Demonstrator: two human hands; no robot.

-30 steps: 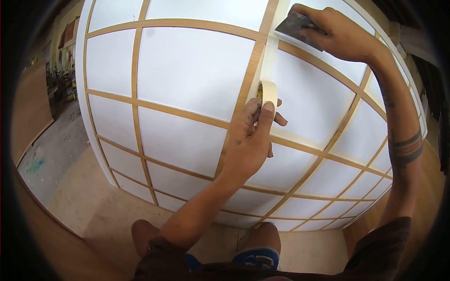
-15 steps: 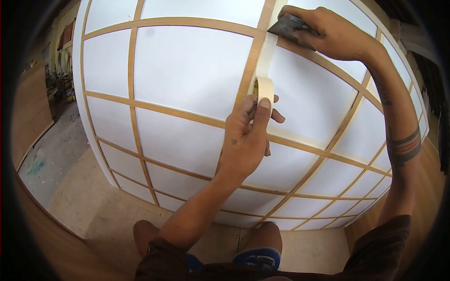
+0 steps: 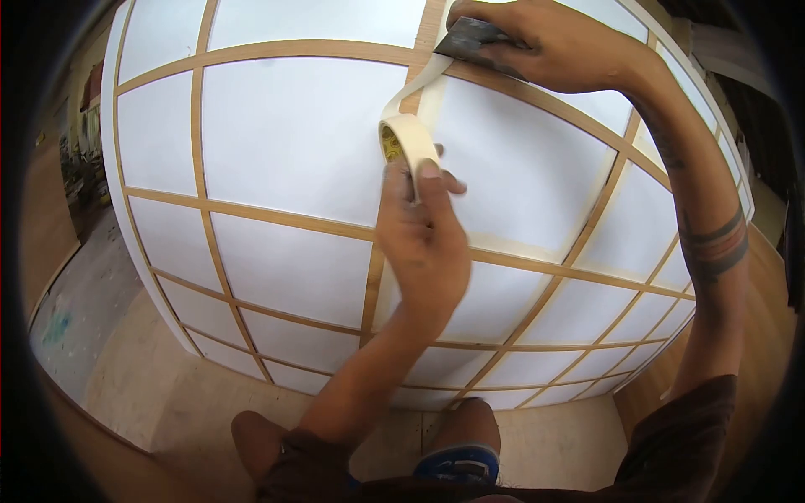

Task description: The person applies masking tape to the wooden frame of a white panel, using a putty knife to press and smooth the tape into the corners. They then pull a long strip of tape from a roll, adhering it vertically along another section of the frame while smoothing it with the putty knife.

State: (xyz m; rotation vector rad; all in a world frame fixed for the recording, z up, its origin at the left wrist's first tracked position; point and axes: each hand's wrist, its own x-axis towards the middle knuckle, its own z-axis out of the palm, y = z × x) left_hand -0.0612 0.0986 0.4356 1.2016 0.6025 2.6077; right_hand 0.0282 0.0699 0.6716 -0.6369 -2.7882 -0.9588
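Observation:
My left hand point(image 3: 426, 230) grips a roll of masking tape point(image 3: 417, 144), thumb on its outer face. From the roll a tape strip point(image 3: 417, 86) runs up, twisted and lifted off the panel, to the blade of a dark scraper point(image 3: 471, 39). My right hand point(image 3: 558, 46) is closed around that scraper and presses its edge at a crossing of the wooden strips. Behind both hands stands a large white panel point(image 3: 306, 126) with a grid of light wooden strips point(image 3: 293, 220). Pale tape lines the panel edges right of the roll.
A wooden board point(image 3: 704, 344) stands at the lower right. The panel rests near a pale floor point(image 3: 210, 394), with a paint-stained grey floor point(image 3: 80, 310) to the left. My knees point(image 3: 470, 423) are close below the panel.
My left hand has swung left and slightly up with the roll, pulling the tape strip away from the panel. The scraper stays at the same crossing; the whole view has shifted somewhat.

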